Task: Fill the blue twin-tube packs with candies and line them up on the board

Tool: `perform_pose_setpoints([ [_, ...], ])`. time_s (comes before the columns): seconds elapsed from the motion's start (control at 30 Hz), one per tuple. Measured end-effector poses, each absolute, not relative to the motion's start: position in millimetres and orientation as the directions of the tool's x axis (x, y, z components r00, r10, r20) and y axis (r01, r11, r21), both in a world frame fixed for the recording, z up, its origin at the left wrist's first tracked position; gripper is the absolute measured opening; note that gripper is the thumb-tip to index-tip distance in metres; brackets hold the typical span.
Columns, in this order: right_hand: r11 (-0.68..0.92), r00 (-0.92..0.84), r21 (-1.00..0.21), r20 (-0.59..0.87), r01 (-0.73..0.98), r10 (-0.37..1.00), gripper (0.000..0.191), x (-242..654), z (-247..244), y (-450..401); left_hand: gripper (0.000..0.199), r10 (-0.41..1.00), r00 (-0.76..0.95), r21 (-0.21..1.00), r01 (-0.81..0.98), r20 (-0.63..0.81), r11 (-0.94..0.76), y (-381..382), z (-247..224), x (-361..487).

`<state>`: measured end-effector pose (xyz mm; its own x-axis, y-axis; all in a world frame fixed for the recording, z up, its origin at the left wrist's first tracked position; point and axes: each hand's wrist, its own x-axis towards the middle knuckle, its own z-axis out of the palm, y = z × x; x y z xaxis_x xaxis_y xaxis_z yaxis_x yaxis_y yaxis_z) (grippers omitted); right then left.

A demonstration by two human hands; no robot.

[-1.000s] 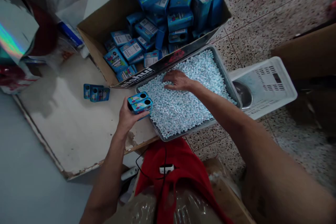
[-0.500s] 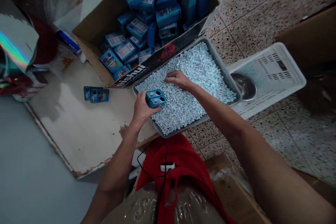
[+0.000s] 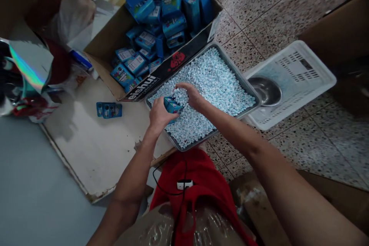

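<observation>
My left hand [image 3: 158,116] is closed round small blue candy boxes [image 3: 173,106], seemingly two side by side, tilted over the tray. Against their upper ends my right hand [image 3: 194,98] cups a heap of candies [image 3: 180,95], fingers curled round it. Whether any candies are dropping inside is hidden. Beneath both hands lies a grey tray [image 3: 238,64] filled with small pale blue and white candies [image 3: 227,92]. More blue boxes [image 3: 112,110] stand on the table to the left.
Behind the tray, a cardboard carton [image 3: 100,75] holds many blue candy boxes [image 3: 135,63]. To the right are a white plastic crate [image 3: 314,80] and a metal bowl [image 3: 266,90]. Plastic bags [image 3: 76,15] and clutter crowd the far left. The table edge [image 3: 67,171] is chipped.
My right hand has come up out of the candies with a handful and moved left to the boxes. My left hand has tilted the boxes toward it. The view has shifted slightly.
</observation>
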<state>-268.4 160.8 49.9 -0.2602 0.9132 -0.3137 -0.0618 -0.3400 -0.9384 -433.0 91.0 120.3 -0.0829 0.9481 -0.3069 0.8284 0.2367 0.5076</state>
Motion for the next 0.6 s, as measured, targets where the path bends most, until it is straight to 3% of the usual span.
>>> perform_pose_setpoints([
  [0.1,-0.342,-0.337,-0.905,-0.250,-0.251,0.908,0.048,-266.7,74.7,163.9,0.074,0.965,-0.083,0.552,0.806,-0.249,0.211,93.6,124.2,-431.0],
  [0.2,-0.244,-0.347,-0.922,-0.132,-0.301,0.928,0.050,-262.8,103.9,168.6,0.079,0.982,-0.071,0.616,0.771,-0.173,0.164,97.8,128.9,-428.9],
  [0.37,-0.094,-0.182,-0.962,-0.047,-0.257,0.982,0.057,-258.7,138.6,165.4,0.082,0.997,-0.025,0.689,0.722,-0.066,0.064,103.8,136.5,-419.9],
  [0.6,-0.057,-0.026,-0.993,-0.055,-0.099,0.998,0.061,-245.5,152.3,162.3,0.081,0.995,0.092,0.841,0.541,-0.046,-0.011,111.8,125.0,-401.1],
])
